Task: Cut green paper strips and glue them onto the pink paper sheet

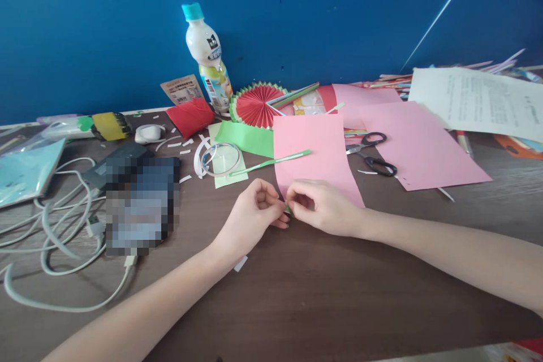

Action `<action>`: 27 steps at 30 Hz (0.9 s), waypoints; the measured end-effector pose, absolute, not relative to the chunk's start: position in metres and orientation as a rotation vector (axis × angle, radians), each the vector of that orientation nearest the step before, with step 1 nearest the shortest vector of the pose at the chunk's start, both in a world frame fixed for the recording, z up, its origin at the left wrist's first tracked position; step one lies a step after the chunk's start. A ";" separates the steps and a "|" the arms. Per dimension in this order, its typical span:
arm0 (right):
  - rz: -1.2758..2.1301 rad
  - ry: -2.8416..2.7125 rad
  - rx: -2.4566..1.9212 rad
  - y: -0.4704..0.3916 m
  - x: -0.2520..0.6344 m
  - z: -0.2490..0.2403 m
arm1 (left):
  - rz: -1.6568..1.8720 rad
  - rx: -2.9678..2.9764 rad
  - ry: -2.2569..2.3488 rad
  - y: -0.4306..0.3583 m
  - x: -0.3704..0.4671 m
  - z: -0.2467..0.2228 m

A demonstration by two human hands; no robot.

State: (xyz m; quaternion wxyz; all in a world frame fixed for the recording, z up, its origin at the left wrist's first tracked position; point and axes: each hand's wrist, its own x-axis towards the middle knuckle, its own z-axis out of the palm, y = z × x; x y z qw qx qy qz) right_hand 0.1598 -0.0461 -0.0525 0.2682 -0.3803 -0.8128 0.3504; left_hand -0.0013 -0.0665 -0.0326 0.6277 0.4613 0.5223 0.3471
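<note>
My left hand [258, 209] and my right hand [316, 206] meet over the table at the lower edge of a pink sheet of paper [314, 136]. Between their fingertips is a small green piece of paper [289, 211], mostly hidden by the fingers. Both hands are closed in a pinch on it. Just beyond them a thin green and white strip [271, 163] lies partly across the pink sheet. To the right of that sheet rest black-handled scissors [368, 153], their blades partly under it.
A phone [142, 209] with white cables [55, 226] lies left. Behind stand a bottle [207, 56] and a red pleated paper rosette [258, 104], near a tape roll [220, 159] and green paper [250, 137]. Another pink sheet [428, 147] and a printed page [479, 102] lie right.
</note>
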 end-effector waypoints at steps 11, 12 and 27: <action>1.033 -2.123 -1.049 -0.045 0.160 -0.052 | 0.780 1.032 1.221 -0.066 -0.002 -0.030; 1.040 -2.120 -1.052 -0.045 0.160 -0.052 | 0.778 1.027 1.221 -0.066 -0.002 -0.030; 1.083 -2.139 -1.067 -0.045 0.161 -0.048 | 0.740 1.077 1.190 -0.065 0.000 -0.027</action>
